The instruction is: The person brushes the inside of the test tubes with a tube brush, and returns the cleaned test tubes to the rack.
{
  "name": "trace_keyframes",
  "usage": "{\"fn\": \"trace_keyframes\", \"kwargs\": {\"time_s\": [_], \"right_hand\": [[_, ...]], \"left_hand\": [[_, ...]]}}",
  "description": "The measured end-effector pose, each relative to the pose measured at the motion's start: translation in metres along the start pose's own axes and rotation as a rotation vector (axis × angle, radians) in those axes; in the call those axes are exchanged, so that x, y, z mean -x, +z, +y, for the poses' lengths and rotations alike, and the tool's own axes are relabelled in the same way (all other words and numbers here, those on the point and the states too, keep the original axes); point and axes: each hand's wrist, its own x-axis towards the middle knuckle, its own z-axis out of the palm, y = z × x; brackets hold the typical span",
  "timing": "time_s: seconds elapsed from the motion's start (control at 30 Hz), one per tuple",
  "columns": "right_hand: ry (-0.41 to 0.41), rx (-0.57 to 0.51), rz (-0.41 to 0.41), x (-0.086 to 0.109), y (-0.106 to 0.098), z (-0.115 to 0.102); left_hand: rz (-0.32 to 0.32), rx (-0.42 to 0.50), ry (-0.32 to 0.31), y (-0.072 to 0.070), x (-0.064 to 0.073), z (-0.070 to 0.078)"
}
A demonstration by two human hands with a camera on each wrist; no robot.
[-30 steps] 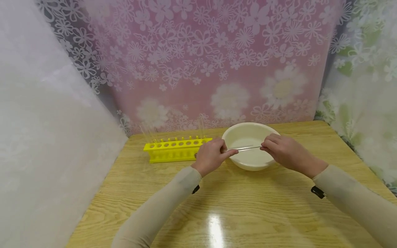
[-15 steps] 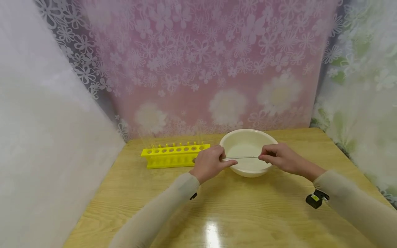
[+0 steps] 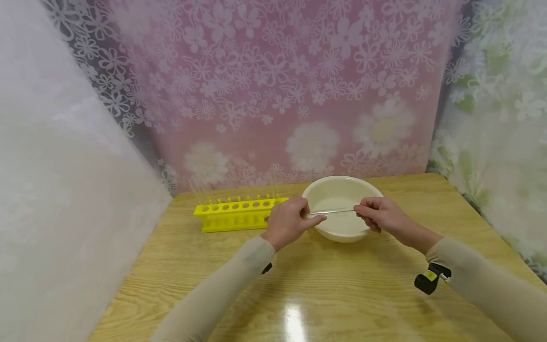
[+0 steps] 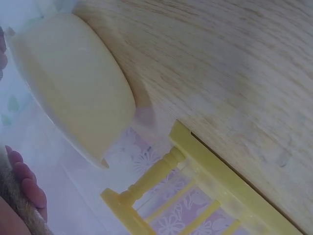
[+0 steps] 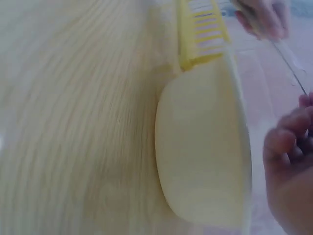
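In the head view my left hand [image 3: 287, 222] grips a clear glass test tube [image 3: 320, 213], held nearly level over the bowl's left side with its mouth to the right. My right hand [image 3: 382, 216] pinches the thin wire handle of a test tube brush [image 5: 292, 70], which runs into the tube. Brown bristles of the brush [image 4: 22, 205] show beside the left fingers in the left wrist view. Below both hands stands a cream plastic bowl [image 3: 342, 236]. Left of the bowl is a yellow test tube rack [image 3: 232, 223], its right end partly hidden by the left hand.
Several clear test tubes [image 3: 201, 192] stand upright in the rack's left end, with another [image 3: 274, 183] near its right end. A wooden table [image 3: 342, 294] carries everything. Flowered pink cloth [image 3: 273, 95] hangs behind, with pale sheets at both sides.
The right hand has shifted slightly left, closer to the left hand, and its fingers and wrist have turned. The left hand keeps its hold on the tube. The view tilted a little.
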Motion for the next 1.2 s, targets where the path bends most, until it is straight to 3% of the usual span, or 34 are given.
{"fn": "trace_keyframes", "kwargs": {"time_s": [0.1,0.27,0.37,0.53,0.7,0.87,1.2], "right_hand": [[-0.168,0.228,0.099,0.002,0.003,0.002],[-0.572,0.773,0.231,0.007,0.005,0.007],[-0.754,0.957,0.3,0.008,0.005,0.01],[-0.944,1.037,0.344,0.004,0.002,0.01],[-1.1,1.121,0.329,-0.001,0.0,0.007],[-1.148,1.186,0.344,-0.002,-0.002,0.002],[-1.216,1.328,0.288,0.004,-0.005,-0.004]], "left_hand": [[-0.015,0.027,-0.026,0.0,-0.001,-0.001],[-0.066,0.078,-0.062,0.0,0.003,-0.002],[-0.089,0.103,-0.076,0.001,0.004,-0.003],[-0.085,0.118,-0.072,0.002,0.002,-0.005],[-0.117,0.151,-0.082,0.001,0.002,-0.007],[-0.158,0.2,-0.071,0.003,0.003,-0.007],[-0.146,0.216,-0.047,0.003,0.003,-0.008]]}}
